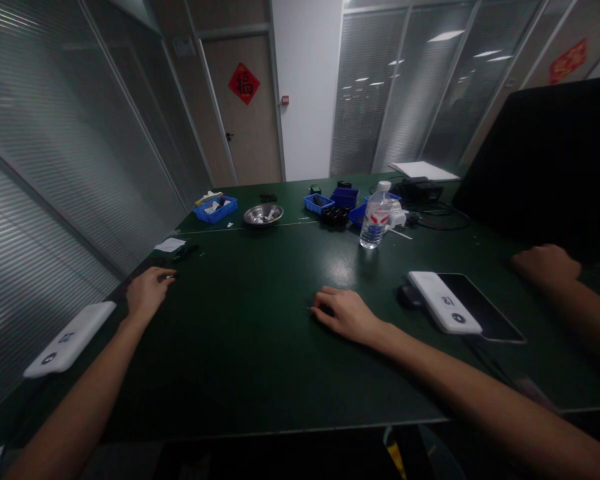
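My left hand (147,291) rests on the dark green table (260,360) at the left, fingers curled and pinched on a small dark object I cannot make out. My right hand (344,312) lies palm down near the table's middle, fingers bent over a small dark part that is mostly hidden. A white power bank (70,338) lies just left of my left wrist. Another white power bank (444,301) sits on a dark tablet (483,308) to the right of my right hand.
Another person's hand (546,263) rests at the right edge, in front of a black monitor (555,160). A water bottle (376,216), a metal bowl (263,214), several blue bins (216,209) and cables lie at the far side.
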Demonstrator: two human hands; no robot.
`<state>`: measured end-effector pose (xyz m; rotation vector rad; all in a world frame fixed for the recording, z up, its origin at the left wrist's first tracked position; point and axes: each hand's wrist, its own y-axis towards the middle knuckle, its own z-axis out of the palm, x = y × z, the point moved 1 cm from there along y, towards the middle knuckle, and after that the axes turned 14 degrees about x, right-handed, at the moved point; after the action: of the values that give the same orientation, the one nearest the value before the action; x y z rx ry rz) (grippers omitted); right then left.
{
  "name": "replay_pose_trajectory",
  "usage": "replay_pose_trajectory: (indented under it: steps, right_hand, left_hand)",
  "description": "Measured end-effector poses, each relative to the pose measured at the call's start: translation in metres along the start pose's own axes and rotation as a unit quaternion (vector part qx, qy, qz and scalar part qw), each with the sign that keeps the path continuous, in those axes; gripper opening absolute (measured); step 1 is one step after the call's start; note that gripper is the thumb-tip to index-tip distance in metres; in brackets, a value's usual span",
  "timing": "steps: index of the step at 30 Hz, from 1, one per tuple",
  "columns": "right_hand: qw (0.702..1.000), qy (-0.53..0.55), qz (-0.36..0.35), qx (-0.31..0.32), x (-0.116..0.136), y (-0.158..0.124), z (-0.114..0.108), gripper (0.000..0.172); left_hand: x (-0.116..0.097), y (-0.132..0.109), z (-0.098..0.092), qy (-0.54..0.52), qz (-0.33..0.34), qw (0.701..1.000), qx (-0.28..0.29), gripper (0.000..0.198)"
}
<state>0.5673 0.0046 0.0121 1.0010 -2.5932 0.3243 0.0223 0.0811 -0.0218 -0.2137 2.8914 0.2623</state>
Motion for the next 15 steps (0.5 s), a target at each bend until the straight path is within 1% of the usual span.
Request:
replay_pose_trajectory:
  steps: [8,15]
  right_hand:
    - [1.0,-0.005,-0.006,-0.008,-0.0024,0.0004,0.0032,0.018]
    - [1.0,-0.003,0.002,0.0,0.0002,-0.0005,-0.0004,0.017]
  left_hand:
    - [-0.0029,-0.0025,-0.0003,0.009,0.003,1.0,-0.002,0.032]
    - [-0.0002,0.0,0.0003,0.012,0.001,1.0,0.024,0.033]
